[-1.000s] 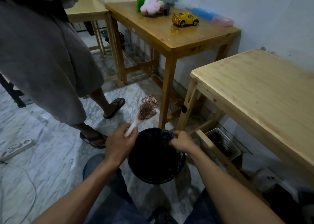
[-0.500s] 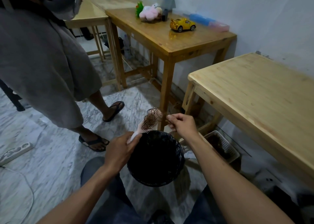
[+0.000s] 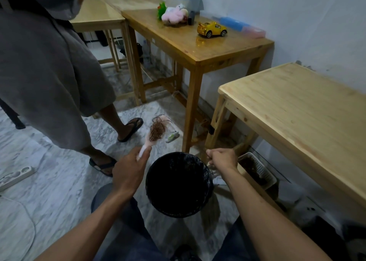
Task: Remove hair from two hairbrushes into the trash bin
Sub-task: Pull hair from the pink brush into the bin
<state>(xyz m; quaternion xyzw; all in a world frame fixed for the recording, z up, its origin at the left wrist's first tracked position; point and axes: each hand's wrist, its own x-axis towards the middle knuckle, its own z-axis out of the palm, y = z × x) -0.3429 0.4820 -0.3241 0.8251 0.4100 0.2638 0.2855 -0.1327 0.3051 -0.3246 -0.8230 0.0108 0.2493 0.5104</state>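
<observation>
Black-lined trash bin (image 3: 179, 183), contents indiscernible

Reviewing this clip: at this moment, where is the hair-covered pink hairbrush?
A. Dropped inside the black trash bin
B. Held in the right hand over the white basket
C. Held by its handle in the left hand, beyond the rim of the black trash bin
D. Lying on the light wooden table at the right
C: the left hand grips the handle of the hairbrush, whose head is matted with hair, just past the trash bin.
</observation>
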